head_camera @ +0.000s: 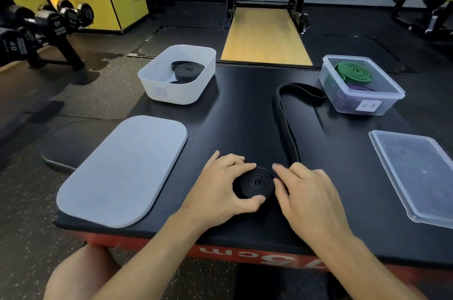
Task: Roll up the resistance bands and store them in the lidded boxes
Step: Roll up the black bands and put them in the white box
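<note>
Holding coiled band (pixel 255 183), black platform (pixel 241 115), dumbbell rack (pixel 49 27)

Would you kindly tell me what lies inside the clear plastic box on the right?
A coiled green resistance band lies on a purple band; the green coil covers part of it.

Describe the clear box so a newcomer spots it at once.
Start at the black table. The clear box stands at its far right corner, its lid lying off, nearer the person. Unlike the white box at far left, it is see-through and holds a green band and a purple band.
</note>
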Action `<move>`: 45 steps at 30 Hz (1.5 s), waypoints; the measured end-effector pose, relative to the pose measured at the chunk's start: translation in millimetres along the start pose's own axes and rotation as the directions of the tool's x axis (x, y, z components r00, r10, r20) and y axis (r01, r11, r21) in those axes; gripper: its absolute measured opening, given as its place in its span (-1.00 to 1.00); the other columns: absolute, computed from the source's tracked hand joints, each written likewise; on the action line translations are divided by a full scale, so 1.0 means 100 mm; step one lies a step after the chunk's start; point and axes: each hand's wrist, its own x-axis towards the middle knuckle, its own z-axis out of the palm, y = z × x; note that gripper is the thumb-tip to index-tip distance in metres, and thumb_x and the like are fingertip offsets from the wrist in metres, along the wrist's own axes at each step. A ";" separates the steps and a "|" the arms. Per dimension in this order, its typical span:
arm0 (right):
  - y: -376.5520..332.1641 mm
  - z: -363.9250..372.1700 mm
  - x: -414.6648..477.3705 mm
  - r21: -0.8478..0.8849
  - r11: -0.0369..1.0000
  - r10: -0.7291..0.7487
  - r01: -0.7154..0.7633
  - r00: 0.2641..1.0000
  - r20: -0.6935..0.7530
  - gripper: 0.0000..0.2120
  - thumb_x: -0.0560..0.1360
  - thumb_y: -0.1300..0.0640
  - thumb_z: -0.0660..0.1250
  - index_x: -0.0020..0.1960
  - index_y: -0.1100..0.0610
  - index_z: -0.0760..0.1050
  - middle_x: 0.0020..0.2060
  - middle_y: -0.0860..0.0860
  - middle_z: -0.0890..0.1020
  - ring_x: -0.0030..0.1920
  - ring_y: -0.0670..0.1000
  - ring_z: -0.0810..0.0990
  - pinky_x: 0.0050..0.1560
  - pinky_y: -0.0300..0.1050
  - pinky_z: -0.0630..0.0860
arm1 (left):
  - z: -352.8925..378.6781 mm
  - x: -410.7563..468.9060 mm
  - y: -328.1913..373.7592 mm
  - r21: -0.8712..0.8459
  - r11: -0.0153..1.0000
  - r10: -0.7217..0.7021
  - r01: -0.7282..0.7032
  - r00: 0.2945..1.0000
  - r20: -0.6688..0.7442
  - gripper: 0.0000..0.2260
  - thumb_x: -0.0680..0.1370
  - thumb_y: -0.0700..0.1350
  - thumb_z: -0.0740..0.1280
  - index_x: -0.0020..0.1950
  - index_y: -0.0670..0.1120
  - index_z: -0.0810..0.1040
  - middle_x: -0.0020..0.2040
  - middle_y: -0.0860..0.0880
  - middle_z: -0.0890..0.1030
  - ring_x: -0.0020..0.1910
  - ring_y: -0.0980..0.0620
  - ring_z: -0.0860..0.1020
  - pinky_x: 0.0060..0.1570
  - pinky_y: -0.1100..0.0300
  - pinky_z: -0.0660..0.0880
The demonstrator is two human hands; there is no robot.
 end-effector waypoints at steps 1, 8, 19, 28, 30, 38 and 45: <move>-0.03 -0.02 0.01 0.009 1.000 0.009 -0.009 1.000 0.000 -0.85 0.49 0.12 0.49 0.05 0.09 0.67 -0.31 -0.09 0.60 -0.40 0.05 0.49 -0.22 0.00 0.55 | 0.00 0.00 0.00 0.005 1.000 0.000 0.000 1.000 0.001 -0.30 0.40 0.38 0.35 0.46 0.06 0.56 0.32 0.21 0.53 0.46 0.33 0.32 0.65 0.16 -0.12; 0.35 -0.11 -0.03 -0.039 0.982 -0.187 0.187 0.982 0.007 -0.74 0.56 0.01 0.33 0.16 -0.02 0.70 -0.20 -0.13 0.57 -0.13 0.01 0.58 0.46 0.12 0.31 | 0.00 0.00 0.01 0.010 1.000 -0.009 0.009 1.000 -0.017 -0.28 0.39 0.42 0.32 0.44 0.05 0.58 0.29 0.20 0.54 0.42 0.32 0.36 0.65 0.14 -0.11; 0.01 -0.08 -0.18 0.230 0.967 0.104 -0.110 0.994 0.036 -0.80 0.47 0.11 0.55 0.08 -0.04 0.68 -0.19 -0.22 0.66 -0.25 -0.19 0.50 -0.03 -0.13 0.50 | 0.01 -0.02 0.03 0.044 0.999 0.019 -0.018 1.000 -0.017 -0.37 0.44 0.39 0.34 0.41 0.09 0.60 0.11 0.16 0.53 0.35 0.23 0.43 0.63 0.14 0.03; -0.05 -0.12 -0.22 0.231 0.971 0.006 -0.053 0.980 0.199 -0.45 0.33 -0.35 0.35 0.22 -0.09 0.53 -0.07 -0.32 0.48 -0.06 -0.25 0.40 0.20 -0.16 0.40 | -0.01 0.02 -0.01 -0.031 0.999 -0.038 0.039 0.999 0.008 -0.40 0.35 0.50 0.40 0.28 0.21 0.60 0.12 0.25 0.51 0.33 0.21 0.44 0.43 0.17 0.32; -0.10 -0.09 -0.16 0.209 0.976 0.022 -0.062 0.982 0.189 -0.40 0.26 -0.51 0.35 0.09 -0.10 0.49 -0.12 -0.28 0.49 -0.09 -0.20 0.42 0.12 -0.18 0.38 | -0.02 0.04 0.00 -0.033 0.998 -0.049 0.049 0.999 0.017 -0.39 0.31 0.51 0.41 0.23 0.20 0.60 0.09 0.27 0.51 0.32 0.19 0.45 0.33 0.20 0.38; -0.22 0.00 -0.01 0.180 0.982 0.042 -0.057 0.995 0.086 -0.45 0.32 -0.48 0.42 -0.18 -0.09 0.25 -0.36 -0.20 0.35 -0.35 -0.10 0.35 -0.09 -0.10 0.42 | -0.03 0.02 0.01 -0.100 0.991 -0.086 0.084 0.996 -0.014 -0.49 0.54 0.42 0.18 0.25 0.16 0.65 0.14 0.28 0.58 0.45 0.33 0.36 0.49 0.08 0.30; 0.22 -0.05 -0.08 0.276 0.961 -0.086 0.020 0.970 0.229 -0.38 0.42 -0.44 0.30 0.42 -0.25 0.39 -0.07 -0.44 0.39 0.05 -0.23 0.37 0.33 -0.09 0.32 | -0.07 -0.01 0.02 -0.063 0.998 -0.028 0.031 0.999 0.040 -0.47 0.61 0.27 0.31 0.56 0.18 0.38 0.47 0.32 0.40 0.56 0.37 0.17 0.56 0.22 0.13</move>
